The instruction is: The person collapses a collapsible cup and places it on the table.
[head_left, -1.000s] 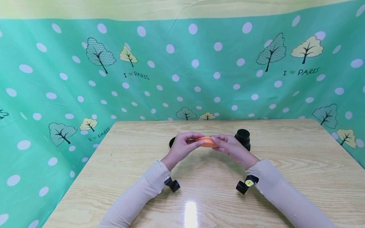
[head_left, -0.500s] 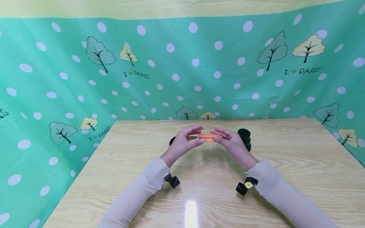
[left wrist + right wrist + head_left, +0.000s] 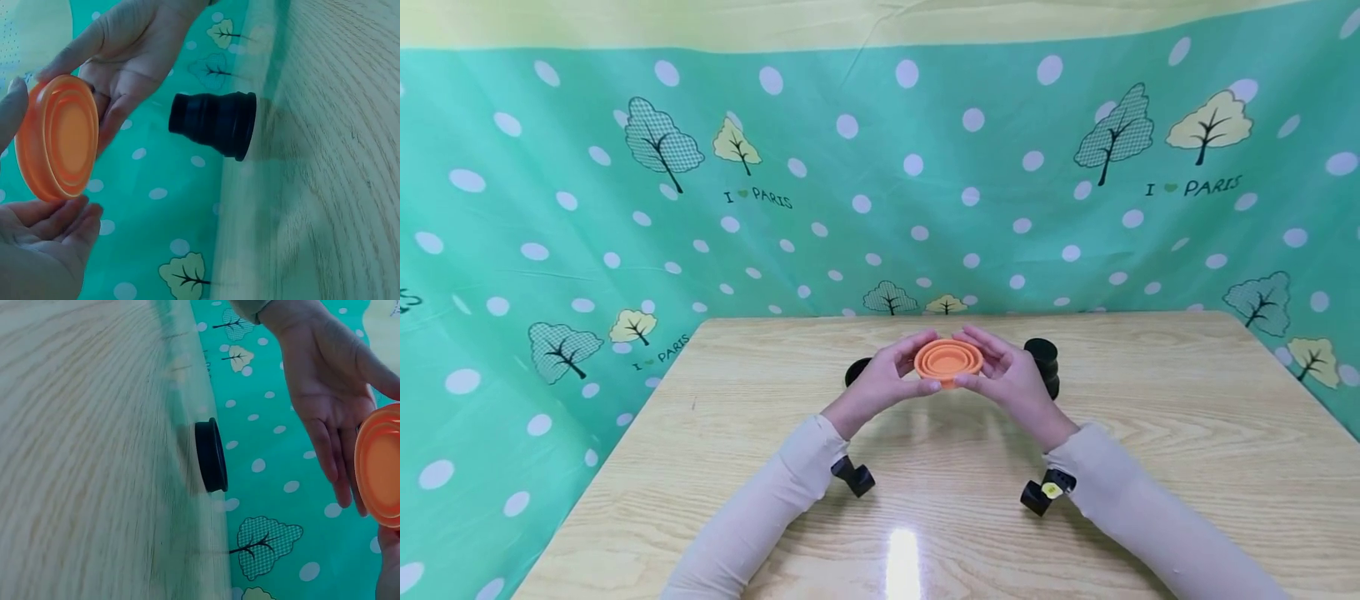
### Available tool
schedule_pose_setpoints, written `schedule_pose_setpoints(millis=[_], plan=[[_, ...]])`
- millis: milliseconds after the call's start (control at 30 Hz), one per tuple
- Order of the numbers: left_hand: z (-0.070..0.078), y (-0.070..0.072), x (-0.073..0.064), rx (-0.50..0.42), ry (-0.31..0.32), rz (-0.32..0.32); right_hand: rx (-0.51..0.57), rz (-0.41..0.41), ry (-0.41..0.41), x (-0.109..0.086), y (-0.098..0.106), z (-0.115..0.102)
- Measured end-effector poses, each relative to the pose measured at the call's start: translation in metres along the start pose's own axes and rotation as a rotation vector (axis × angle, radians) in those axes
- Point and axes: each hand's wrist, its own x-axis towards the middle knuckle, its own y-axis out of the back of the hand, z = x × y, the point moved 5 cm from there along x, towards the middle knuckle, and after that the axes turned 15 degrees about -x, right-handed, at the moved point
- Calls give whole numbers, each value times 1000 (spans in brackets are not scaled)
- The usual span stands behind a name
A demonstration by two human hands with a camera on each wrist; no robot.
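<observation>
Both hands hold an orange collapsible cup (image 3: 948, 360), folded flat, above the middle of the table. Its ringed face is tipped toward the head camera. My left hand (image 3: 880, 377) has its thumb at the near rim and its fingers along the left side. On the opposite side my right hand (image 3: 1013, 382) holds the rim between thumb and fingers. In the left wrist view, the concentric rings of the orange cup (image 3: 70, 134) show between the two hands. The right wrist view cuts the cup (image 3: 382, 465) off at the frame edge.
Behind the right hand a black stepped cup (image 3: 1042, 360) stands extended, wide end down. A low black round piece (image 3: 854, 372) lies on the wooden table (image 3: 760, 392), partly hidden behind the left hand. A green patterned cloth (image 3: 820, 167) hangs behind the table.
The orange cup was seen nearly edge-on; it has tipped so its ringed face shows. The fingers lifted off its top half a second ago and now lie along its sides.
</observation>
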Motion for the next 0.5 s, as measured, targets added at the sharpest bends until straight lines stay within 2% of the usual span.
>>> schedule_pose_setpoints(millis=[100,233,500], plan=[[1,-2,0,2,-5,-24,-27,-17,56,0,0,0],[-2,-4,0,4,1,-20,-84,-50,118,-1,-1,0],[-11,-3,4,-2,-33,11,-151,-79,130,-4,0,-1]])
